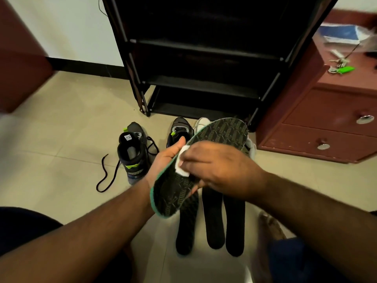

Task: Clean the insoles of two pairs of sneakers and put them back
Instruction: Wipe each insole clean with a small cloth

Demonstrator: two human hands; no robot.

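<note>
Left hand (163,160) cradles green-edged patterned insole (214,144) from below, toe end raised toward black shoe rack (204,64). Right hand (220,168) presses white wipe (182,162) on insole's middle. Three dark insoles (212,217) lie side by side on floor (71,139) beneath. Dark sneaker (132,152) with loose lace stands left; second dark sneaker (179,129) and white sneaker (201,123) behind insole. Keys (340,65) on red drawer cabinet (326,111), right.

The green-edged patterned black insole (204,158) lies across the left hand (163,162), with the right hand (216,168) on top pressing a small white wipe (182,164) onto it. Under them, at 6 o'clock, three plain black insoles (214,221) lie side by side on the tiled floor (71,123). At 10 o'clock stands a dark lime-accented sneaker (132,154); at 12 the black metal shoe rack (204,58).
</note>
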